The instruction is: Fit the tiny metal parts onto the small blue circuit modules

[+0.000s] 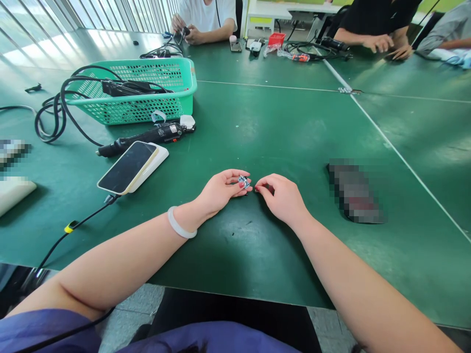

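Observation:
Between the thumb and fingers of my left hand [225, 190] is a small silvery-blue metal part [243, 182], held just above the green table [235, 255]. My right hand [279, 196] is close by on the right, its thumb and index finger pinched together near the part. Whatever is between those right fingertips is too small to make out. A white band circles my left wrist.
At the left, a phone [127, 167] rests on a white stand, behind it a black electric screwdriver [147, 138] and a green basket [147, 105] with cables. A blurred dark object [355, 193] lies right. People sit across the table.

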`<state>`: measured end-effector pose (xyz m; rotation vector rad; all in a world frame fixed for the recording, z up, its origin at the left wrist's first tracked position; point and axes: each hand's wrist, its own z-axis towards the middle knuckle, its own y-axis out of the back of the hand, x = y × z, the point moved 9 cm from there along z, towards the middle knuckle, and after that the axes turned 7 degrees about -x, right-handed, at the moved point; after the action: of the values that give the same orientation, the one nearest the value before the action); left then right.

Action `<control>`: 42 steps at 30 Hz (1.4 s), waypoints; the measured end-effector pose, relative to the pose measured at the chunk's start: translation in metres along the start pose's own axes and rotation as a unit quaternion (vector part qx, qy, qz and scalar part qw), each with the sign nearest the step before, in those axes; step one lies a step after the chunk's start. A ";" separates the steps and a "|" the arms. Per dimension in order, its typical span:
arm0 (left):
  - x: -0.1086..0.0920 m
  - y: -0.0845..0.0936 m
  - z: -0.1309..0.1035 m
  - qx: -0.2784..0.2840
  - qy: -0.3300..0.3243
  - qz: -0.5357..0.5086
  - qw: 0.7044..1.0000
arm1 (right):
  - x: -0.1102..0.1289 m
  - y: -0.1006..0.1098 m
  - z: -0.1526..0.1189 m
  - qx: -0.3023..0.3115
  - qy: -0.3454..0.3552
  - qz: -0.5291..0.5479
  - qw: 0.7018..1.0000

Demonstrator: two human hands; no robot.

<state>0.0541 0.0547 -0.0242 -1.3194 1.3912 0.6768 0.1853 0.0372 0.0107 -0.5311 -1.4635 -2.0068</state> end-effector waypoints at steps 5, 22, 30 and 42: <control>-0.001 -0.003 -0.001 0.012 -0.004 0.035 0.999 | -0.009 0.007 -0.005 -0.030 -0.122 0.215 0.969; -0.003 -0.009 -0.004 0.041 -0.024 0.101 0.994 | 0.023 0.017 -0.009 -0.091 -0.018 0.126 0.988; -0.001 0.003 0.002 -0.012 0.011 -0.073 0.997 | 0.012 0.017 -0.007 -0.076 -0.011 0.060 0.995; -0.004 0.013 0.004 -0.075 -0.015 -0.066 0.995 | 0.020 -0.018 -0.005 0.018 0.097 -0.079 0.992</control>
<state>0.0424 0.0625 -0.0248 -1.4994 1.2371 0.7202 0.1588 0.0323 0.0088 -0.2012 -1.4575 -2.0836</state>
